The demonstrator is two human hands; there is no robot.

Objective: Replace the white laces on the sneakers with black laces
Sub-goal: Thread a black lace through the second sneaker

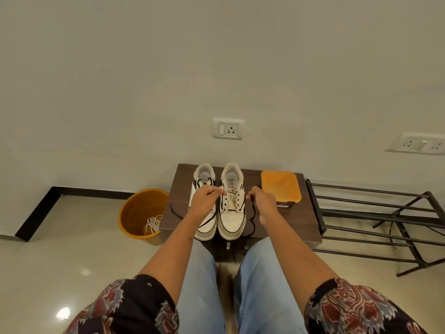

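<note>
One head-worn wide-angle view looks forward and down over the knees onto the near low table (301, 222)

No readable text, print on the right sneaker's insole (231, 183) too small and blurred to make out

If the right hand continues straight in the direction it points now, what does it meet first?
The right hand points away from the person, toward the orange-lidded box on the table. It would probably meet that box first, though depth is unclear.
</note>
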